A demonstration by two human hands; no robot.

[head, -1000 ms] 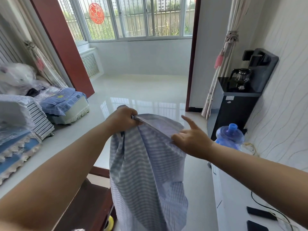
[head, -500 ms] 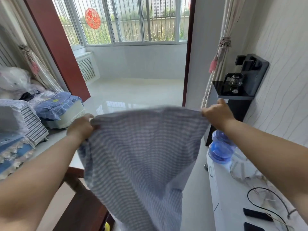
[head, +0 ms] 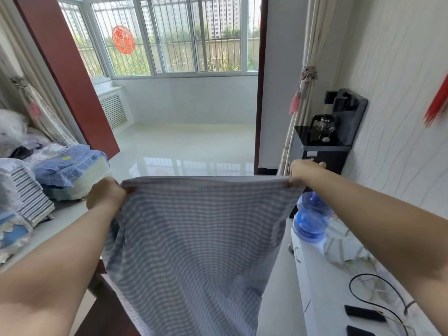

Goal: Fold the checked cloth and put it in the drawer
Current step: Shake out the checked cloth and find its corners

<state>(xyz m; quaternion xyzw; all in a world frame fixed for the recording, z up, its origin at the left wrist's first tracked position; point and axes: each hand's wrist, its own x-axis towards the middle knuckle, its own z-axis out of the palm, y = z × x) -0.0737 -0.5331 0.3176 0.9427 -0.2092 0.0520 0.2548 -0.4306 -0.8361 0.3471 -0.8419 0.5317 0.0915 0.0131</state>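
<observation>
You hold the checked cloth (head: 194, 238) up in the air in front of you, spread wide — your left hand (head: 105, 196) pinches its top left corner, your right hand (head: 301, 173) pinches the top right, both clamped on the upper hem, arms stretched well apart. The cloth hangs flat and unfolded, its lower part dropping past the dark wooden furniture (head: 106, 311) below — no drawer is in sight

left hand (head: 105, 196) + right hand (head: 303, 173) | gripping checked cloth (head: 194, 238) top corners | spread
</observation>
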